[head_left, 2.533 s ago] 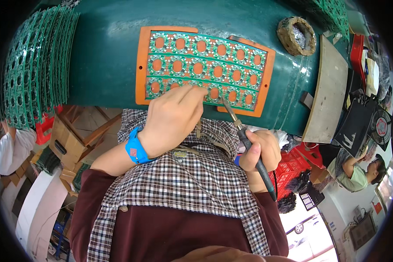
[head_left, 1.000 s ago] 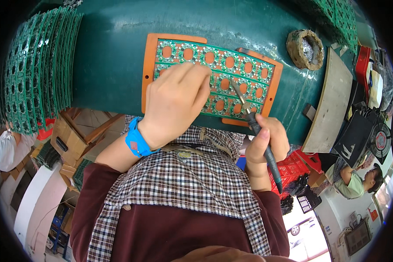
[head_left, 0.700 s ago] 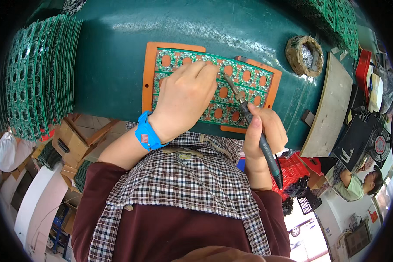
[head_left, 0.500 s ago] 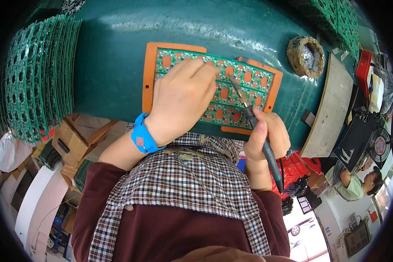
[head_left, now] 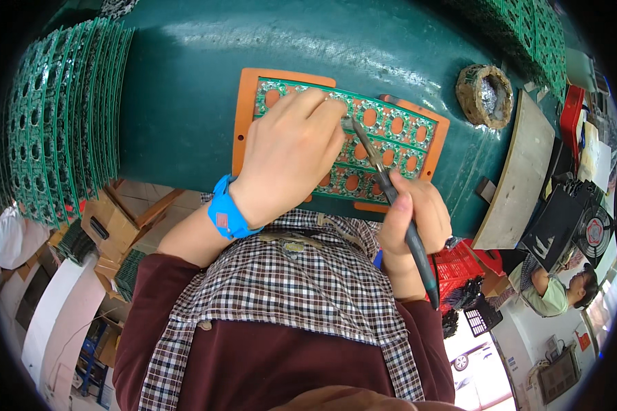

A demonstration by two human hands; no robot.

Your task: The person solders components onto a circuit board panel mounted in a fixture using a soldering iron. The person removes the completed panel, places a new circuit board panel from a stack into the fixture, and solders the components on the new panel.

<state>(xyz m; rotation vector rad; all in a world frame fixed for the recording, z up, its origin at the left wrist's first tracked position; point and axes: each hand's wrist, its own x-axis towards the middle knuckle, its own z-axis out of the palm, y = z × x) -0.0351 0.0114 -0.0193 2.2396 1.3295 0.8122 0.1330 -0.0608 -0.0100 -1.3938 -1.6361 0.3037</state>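
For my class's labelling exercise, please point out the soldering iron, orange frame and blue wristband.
Soldering iron (head_left: 418,248): head view, on the dark handle.
Orange frame (head_left: 247,116): head view, on its left bar.
Blue wristband (head_left: 231,215): head view, on its outer face.

There is one soldering iron (head_left: 417,246), one orange tray (head_left: 243,127) with three circuit-board rows (head_left: 400,157), and one round pot (head_left: 468,103).

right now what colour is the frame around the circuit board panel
The frame is orange, showing best in the head view.
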